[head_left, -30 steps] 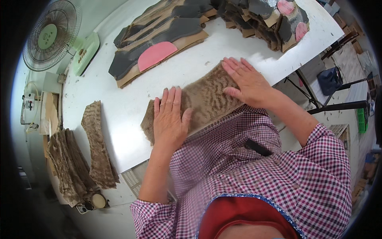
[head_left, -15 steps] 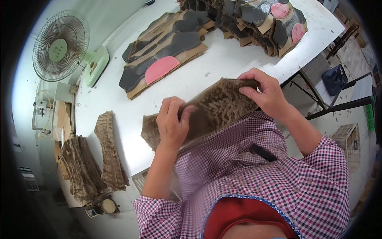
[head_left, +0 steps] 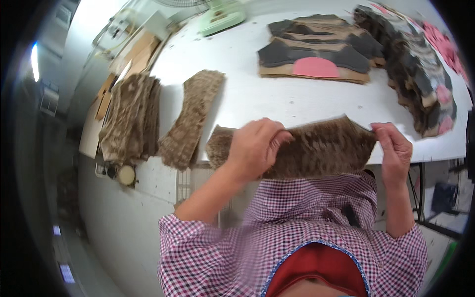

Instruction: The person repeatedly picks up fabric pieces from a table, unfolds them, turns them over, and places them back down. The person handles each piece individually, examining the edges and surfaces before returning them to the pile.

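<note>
A brown plush fabric piece (head_left: 321, 148) with wavy fur is stretched between my two hands at the table's front edge. My left hand (head_left: 257, 146) is closed on it toward its left end, fingers curled over its upper edge. At the right corner, my right hand (head_left: 393, 146) pinches it between thumb and fingers. Left of my left hand lies a similar narrow plush piece (head_left: 193, 116), its lower end at the table's edge. Farther left rests a pile of plush pieces (head_left: 129, 119).
On the white table (head_left: 237, 99), stacked pieces with dark grey panels (head_left: 331, 54) and a pink half-round patch (head_left: 315, 68) lie at the back. A larger stack (head_left: 415, 74) curves along the right. A green fan base (head_left: 222, 19) stands at the far edge; brown cardboard (head_left: 141, 52) lies far left.
My view has turned leftward. The plush piece is held more level now, and my right hand has come down to its right corner. Both hands still hold it.
</note>
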Available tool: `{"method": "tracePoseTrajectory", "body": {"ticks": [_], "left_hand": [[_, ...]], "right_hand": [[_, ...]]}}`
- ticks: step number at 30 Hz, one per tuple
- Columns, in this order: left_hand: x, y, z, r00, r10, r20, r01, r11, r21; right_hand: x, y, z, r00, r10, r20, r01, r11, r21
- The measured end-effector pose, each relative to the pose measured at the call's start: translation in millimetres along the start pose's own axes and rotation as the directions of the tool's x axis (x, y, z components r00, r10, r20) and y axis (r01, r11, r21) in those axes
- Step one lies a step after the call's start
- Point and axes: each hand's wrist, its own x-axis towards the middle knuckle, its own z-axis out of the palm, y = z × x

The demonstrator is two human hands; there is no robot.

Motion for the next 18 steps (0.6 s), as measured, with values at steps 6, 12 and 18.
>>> {"method": "tracePoseTrajectory", "body": {"ticks": [6, 12, 18], "left_hand": [[6.8, -73.3, -110.3, 0.592, -0.755, -0.282, 0.806, 0.566, 0.175], [-57.4, -197.8, -101.5, 0.416, -0.869, -0.267, 0.787, 0.198, 0.584], [-0.2, -163.9, -91.1, 0.8, -0.53, -0.281, 0.574, 0.54, 0.615]], "right_hand": [[-2.3, 8.7, -0.6, 0.997, 0.065, -0.033, -0.064, 0.998, 0.023], [7.8, 39.3, -6.6, 0.974, 0.199, 0.106, -0.201, 0.979, 0.01], [1.8, 66.7, -39.7, 0.943, 0.331, 0.028, -0.332, 0.937, 0.108]]}}
